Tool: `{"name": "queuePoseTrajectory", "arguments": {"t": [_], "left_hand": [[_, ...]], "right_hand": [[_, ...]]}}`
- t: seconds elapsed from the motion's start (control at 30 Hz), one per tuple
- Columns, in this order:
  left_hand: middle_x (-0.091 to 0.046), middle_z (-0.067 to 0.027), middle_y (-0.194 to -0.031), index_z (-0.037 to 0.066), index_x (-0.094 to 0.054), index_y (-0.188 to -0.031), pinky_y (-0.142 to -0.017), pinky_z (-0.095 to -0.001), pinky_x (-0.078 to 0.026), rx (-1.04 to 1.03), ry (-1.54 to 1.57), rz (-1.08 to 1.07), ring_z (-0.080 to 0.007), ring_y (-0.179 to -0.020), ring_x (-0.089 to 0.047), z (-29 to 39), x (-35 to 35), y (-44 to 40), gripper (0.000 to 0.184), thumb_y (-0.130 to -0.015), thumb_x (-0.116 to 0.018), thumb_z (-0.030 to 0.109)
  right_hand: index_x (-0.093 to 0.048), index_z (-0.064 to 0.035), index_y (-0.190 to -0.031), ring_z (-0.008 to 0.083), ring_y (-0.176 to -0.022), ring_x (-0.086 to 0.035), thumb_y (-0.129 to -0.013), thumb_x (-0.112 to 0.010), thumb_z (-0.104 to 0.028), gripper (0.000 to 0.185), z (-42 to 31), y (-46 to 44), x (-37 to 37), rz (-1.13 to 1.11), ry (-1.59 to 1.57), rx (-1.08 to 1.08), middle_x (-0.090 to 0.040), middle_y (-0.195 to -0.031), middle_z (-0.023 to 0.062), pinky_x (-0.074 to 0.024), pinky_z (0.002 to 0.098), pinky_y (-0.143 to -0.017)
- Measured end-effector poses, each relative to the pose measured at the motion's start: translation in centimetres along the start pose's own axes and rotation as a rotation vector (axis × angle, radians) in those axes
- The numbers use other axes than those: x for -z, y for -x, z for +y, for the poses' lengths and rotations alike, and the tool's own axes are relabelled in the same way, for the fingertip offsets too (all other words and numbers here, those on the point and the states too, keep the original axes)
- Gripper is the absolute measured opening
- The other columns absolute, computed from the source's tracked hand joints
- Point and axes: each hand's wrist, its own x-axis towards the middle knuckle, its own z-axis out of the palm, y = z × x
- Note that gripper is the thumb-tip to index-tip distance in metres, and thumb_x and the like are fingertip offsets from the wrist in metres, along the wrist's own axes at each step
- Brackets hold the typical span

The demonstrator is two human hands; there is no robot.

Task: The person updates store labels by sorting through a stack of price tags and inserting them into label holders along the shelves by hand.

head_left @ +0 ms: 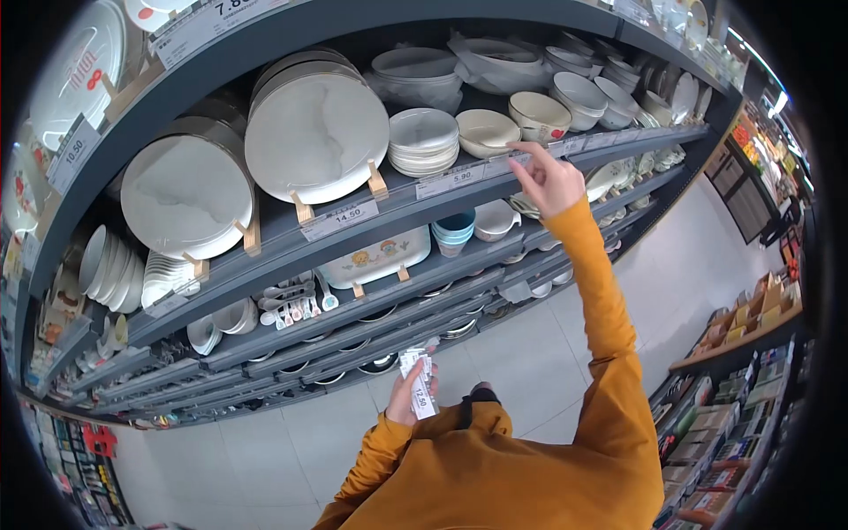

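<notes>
My left hand (405, 396) is low in front of my body, its fingers wrapped round a small stack of white price tags (422, 399). The top tag reads 12.50. My right hand (556, 183) is raised to the shelf's front edge, thumb and forefinger apart and slightly curved. Their tips are at a price label (523, 160) in the rail; whether they touch it I cannot tell. Just behind these fingers stand a cream bowl (488, 131) and a bowl with a red print (540, 115). A label reading 5.90 (459, 181) sits left of the hand.
Large marbled plates (318, 132) lean on wooden stands along the upper shelf. Below are a tray with cartoon figures (375, 259), blue cups (453, 231) and several spoons (296, 300). A tiled aisle floor (265, 450) runs beneath, with goods racks (724, 433) at right.
</notes>
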Motion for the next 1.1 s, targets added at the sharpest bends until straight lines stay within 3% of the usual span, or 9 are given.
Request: {"name": "queuePoseTrajectory", "arguments": {"t": [0.23, 0.33, 0.37, 0.57, 0.7, 0.73, 0.8, 0.9, 1.1], "left_hand": [[-0.054, -0.0014, -0.087, 0.002, -0.044, -0.136, -0.056, -0.0227, -0.038, 0.052, -0.048, -0.089, -0.0102, -0.064, -0.048, 0.6, -1.0, -0.9, 0.047, -0.099, -0.049, 0.029], [-0.052, -0.0009, -0.085, 0.002, -0.043, -0.136, -0.056, -0.0225, -0.037, 0.07, -0.067, -0.109, -0.0096, -0.064, -0.047, 0.2, -1.9, -1.4, 0.046, -0.099, -0.048, 0.029], [-0.052, -0.0008, -0.085, 0.002, -0.043, -0.136, -0.056, -0.0223, -0.037, 0.079, -0.064, -0.118, -0.0094, -0.063, -0.047, -0.1, -2.2, -1.6, 0.046, -0.099, -0.049, 0.029], [-0.05, 0.0, -0.083, 0.002, -0.047, -0.132, -0.057, -0.0214, -0.037, 0.036, -0.101, -0.09, -0.0085, -0.064, -0.046, -2.0, -6.6, -3.3, 0.043, -0.099, -0.049, 0.03], [-0.052, -0.0018, -0.084, 0.001, -0.054, -0.119, -0.059, -0.0232, -0.041, -0.125, -0.075, 0.044, -0.0109, -0.067, -0.051, -4.9, -11.2, -5.3, 0.036, -0.099, -0.049, 0.03], [-0.053, -0.0026, -0.085, 0.0, -0.056, -0.115, -0.06, -0.024, -0.042, -0.176, -0.067, 0.111, -0.012, -0.068, -0.053, -5.7, -12.6, -5.8, 0.034, -0.099, -0.048, 0.03], [-0.059, -0.009, -0.106, 0.002, -0.058, -0.102, -0.086, -0.0335, -0.05, -0.324, -0.04, 0.196, -0.0201, -0.099, -0.059, -7.9, -15.0, -6.6, 0.034, -0.101, -0.044, 0.032], [-0.048, -0.0154, -0.134, 0.003, -0.056, -0.099, -0.109, -0.0448, -0.036, -0.476, 0.069, 0.111, -0.0274, -0.128, -0.044, -10.6, -18.7, -8.0, 0.03, -0.102, -0.04, 0.029], [-0.057, -0.012, -0.121, 0.004, -0.053, -0.108, -0.102, -0.0401, -0.043, -0.472, 0.118, 0.268, -0.0248, -0.118, -0.052, -15.5, -23.4, -10.8, 0.032, -0.101, -0.043, 0.034]], "right_hand": [[-0.063, -0.0128, -0.089, 0.0238, -0.055, -0.062, -0.088, -0.063, -0.034, 0.021, 2.0, -2.3, 1.6, -0.134, 0.175, -0.057, -0.061, -0.057, 0.0022, -0.0465, 0.0365, -0.052], [-0.062, -0.0102, -0.088, 0.0187, -0.053, -0.061, -0.088, -0.063, -0.032, 0.022, 3.2, -3.2, 2.5, -0.281, -0.057, -0.078, -0.061, -0.056, 0.0015, -0.0447, 0.0314, -0.052], [-0.062, -0.002, -0.088, 0.0083, -0.049, -0.055, -0.089, -0.065, -0.02, 0.019, 3.9, -3.7, 2.5, -0.324, -0.173, -0.023, -0.057, -0.053, 0.0011, -0.0417, 0.0234, -0.05], [-0.064, -0.0018, -0.09, 0.0059, -0.05, -0.055, -0.087, -0.067, -0.018, 0.016, 6.1, -6.7, 3.7, -0.573, -0.296, 0.061, -0.06, -0.057, 0.0009, -0.0413, 0.0221, -0.05], [-0.066, -0.0029, -0.093, 0.0056, -0.051, -0.056, -0.087, -0.067, -0.015, 0.014, 6.4, -6.4, 5.1, -0.34, -0.416, 0.138, -0.061, -0.059, 0.0005, -0.0414, 0.0202, -0.049], [-0.066, -0.0078, -0.09, 0.0076, -0.05, -0.058, -0.087, -0.067, -0.022, 0.015, 6.9, -5.1, 5.4, -0.291, -0.466, 0.158, -0.061, -0.058, 0.0003, -0.0435, 0.0231, -0.048], [-0.065, -0.0082, -0.09, 0.0089, -0.049, -0.057, -0.086, -0.068, -0.023, 0.015, 8.5, -0.4, 5.1, -0.28, -0.564, 0.106, -0.061, -0.058, 0.0009, -0.0434, 0.0243, -0.047], [-0.065, -0.0086, -0.092, 0.0094, -0.048, -0.057, -0.086, -0.068, -0.022, 0.015, 10.2, 8.2, 4.4, -0.475, -0.675, -0.09, -0.06, -0.058, 0.0012, -0.0429, 0.0249, -0.047], [-0.064, -0.0061, -0.095, 0.0042, -0.052, -0.052, -0.091, -0.064, -0.022, 0.016, 14.3, 24.0, 3.3, -0.829, -1.166, -0.598, -0.06, -0.061, -0.0011, -0.0395, 0.0215, -0.047]]}}
